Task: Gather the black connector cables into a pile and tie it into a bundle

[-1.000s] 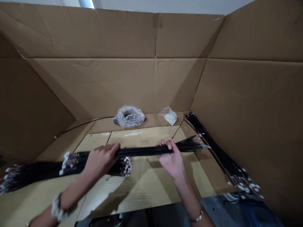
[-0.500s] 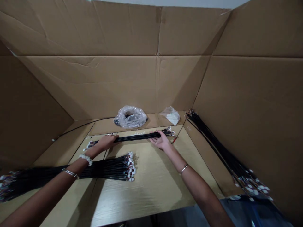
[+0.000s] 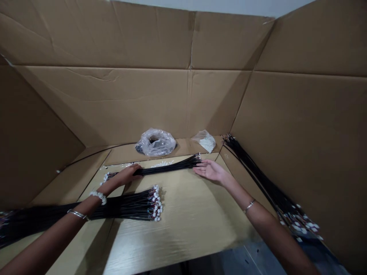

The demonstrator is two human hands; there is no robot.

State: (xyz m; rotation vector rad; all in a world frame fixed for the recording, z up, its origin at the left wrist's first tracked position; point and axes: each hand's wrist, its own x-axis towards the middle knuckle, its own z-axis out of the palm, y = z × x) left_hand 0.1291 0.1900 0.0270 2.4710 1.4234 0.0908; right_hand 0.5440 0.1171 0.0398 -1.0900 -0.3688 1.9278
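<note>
- Reference: I read the head view with a clock centred on the wood-grain board [image 3: 183, 236], 12 o'clock toward the far wall of the opened cardboard carton [image 3: 100, 107].
- Held item: the slim bundle of black wires [image 3: 166, 167] lies on the board at 12 o'clock, slightly tilted, with its far end rising toward 1 o'clock.
- Left hand: my left hand [image 3: 129, 174] is at 11 o'clock, palm down, with its fingers curled over the bundle. It appears to be grasping the bundle near mid-length.
- Right hand: my right hand [image 3: 210, 170] is at 1 o'clock, open and released, holding nothing. Its fingertips sit just beside the bundle's far end, apart from it.
- Nearby stock: a thicker wire bundle [image 3: 126, 206] with white connectors [image 3: 156, 204] lies at 9 o'clock under my left forearm [image 3: 65, 221]. Another bundle [image 3: 272, 191] lies along the right wall at 3 o'clock.
- Far edge: a clear plastic bag [image 3: 155, 142] holding a dark coil and a small bag of white parts [image 3: 207, 141] sit past 12 o'clock.
- Handling note: in my judgement, a mid-length grip with the wires kept parallel best limits fanning and tangling at the connector ends.
</note>
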